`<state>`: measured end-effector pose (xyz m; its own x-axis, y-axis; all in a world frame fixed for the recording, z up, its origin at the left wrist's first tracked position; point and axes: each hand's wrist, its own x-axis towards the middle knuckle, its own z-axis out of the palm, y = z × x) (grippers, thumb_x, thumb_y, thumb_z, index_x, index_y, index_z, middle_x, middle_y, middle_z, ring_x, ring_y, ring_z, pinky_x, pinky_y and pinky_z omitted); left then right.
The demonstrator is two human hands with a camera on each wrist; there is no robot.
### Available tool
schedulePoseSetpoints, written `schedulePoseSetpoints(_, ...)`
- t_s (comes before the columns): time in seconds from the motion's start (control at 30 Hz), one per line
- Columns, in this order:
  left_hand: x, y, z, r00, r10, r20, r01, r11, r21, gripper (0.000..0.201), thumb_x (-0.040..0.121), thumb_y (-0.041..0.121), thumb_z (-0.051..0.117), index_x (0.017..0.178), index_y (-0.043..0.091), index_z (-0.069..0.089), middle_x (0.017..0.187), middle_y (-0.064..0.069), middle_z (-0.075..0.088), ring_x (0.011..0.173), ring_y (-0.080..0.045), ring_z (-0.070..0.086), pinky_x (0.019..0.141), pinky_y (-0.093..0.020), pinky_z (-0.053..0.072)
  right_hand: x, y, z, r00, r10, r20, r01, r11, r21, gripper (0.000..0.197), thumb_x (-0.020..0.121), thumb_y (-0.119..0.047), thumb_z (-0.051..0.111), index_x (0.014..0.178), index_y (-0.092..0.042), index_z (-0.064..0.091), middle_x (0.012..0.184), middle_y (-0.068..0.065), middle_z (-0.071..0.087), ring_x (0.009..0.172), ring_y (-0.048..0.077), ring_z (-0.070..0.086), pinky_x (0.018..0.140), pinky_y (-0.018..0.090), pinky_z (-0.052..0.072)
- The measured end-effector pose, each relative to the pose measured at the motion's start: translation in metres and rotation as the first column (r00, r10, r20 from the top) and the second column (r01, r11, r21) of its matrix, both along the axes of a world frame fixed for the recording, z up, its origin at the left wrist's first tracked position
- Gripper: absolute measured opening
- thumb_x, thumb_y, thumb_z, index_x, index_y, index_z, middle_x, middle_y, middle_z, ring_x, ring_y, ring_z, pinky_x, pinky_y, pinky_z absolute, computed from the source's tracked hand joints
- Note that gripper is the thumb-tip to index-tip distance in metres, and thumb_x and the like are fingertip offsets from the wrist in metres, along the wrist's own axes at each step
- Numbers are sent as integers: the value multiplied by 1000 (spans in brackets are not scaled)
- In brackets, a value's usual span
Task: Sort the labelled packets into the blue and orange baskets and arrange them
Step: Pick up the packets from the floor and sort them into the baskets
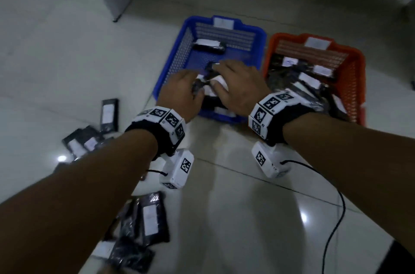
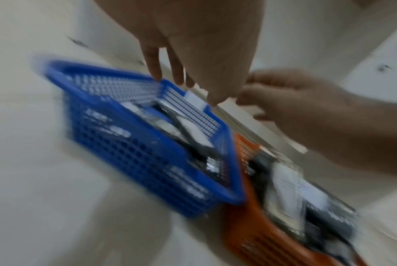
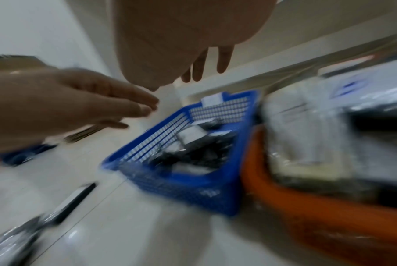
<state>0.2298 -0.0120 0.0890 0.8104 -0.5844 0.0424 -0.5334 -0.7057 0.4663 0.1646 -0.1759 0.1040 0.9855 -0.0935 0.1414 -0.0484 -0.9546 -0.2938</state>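
Both hands hover over the near half of the blue basket (image 1: 258, 33), which serves as the landmark here: the left hand (image 1: 180, 91) is above its near-left part, the right hand (image 1: 238, 85) above its near-right part, next to the wall it shares with the orange basket (image 1: 357, 85). In the wrist views the fingers of both hands are straight and spread, holding nothing, with their tips nearly meeting above the basket. Directly beneath them, in the near half of the blue basket, lies a loose heap of black packets with white labels (image 1: 211, 85); in the head view the hands hide most of it, so whether any finger actually touches a packet cannot be told, and the heap's overall direction is unclear. One more packet (image 1: 208, 45) lies alone toward the far wall of the blue basket, its long axis running left to right across the basket, beyond both sets of fingertips and slightly nearer the left hand. To the right of the blue basket, the orange basket is already crowded with packets. To the near left of the blue basket, unsorted packets (image 1: 107, 114) lie scattered on the tiled floor (image 1: 247, 217), on the left hand's side, so that hand is probably the one to fetch them once the heap is straightened.
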Motion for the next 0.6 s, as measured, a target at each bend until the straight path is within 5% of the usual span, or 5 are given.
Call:
schedulePoseSetpoints(0.17, -3, 137, 5, 956, 286, 73, -295, 931, 215, 52, 86, 37, 54, 134, 16, 52, 139, -10, 49, 126, -31, 45, 99, -44, 38, 33, 104, -19, 972, 233, -24, -232, 972, 46, 44, 88, -36, 49, 122, -11, 62, 122, 11, 62, 110, 31, 59, 90, 44, 47)
schedulePoseSetpoints(0.33, -20, 240, -11, 861, 508, 2, -481, 815, 324, 45, 85, 33, 59, 128, 20, 55, 136, -8, 50, 121, -31, 48, 97, -44, 42, 61, 195, -37, 922, 379, -84, -371, 924, 96, 42, 94, -36, 48, 131, -16, 54, 134, 5, 53, 120, 27, 50, 96, 44, 41)
schedulePoseSetpoints(0.47, -14, 283, -38, 758, 645, -100, -584, 739, 335, 49, 87, 39, 58, 132, 19, 52, 136, -8, 49, 121, -28, 49, 99, -42, 43, 94, 241, -65, 910, 371, -185, -351, 927, 130, 44, 96, -38, 43, 134, -17, 49, 136, 5, 49, 119, 25, 49, 94, 38, 41)
schedulePoseSetpoints(0.6, 15, 307, -64, 689, 718, -103, -650, 674, 349, 47, 88, 46, 56, 122, 14, 56, 123, -12, 56, 111, -29, 54, 87, -35, 44, 124, 273, -98, 943, 189, -273, -121, 962, 245, 47, 94, -49, 43, 127, -16, 50, 126, 8, 52, 110, 26, 54, 81, 31, 41)
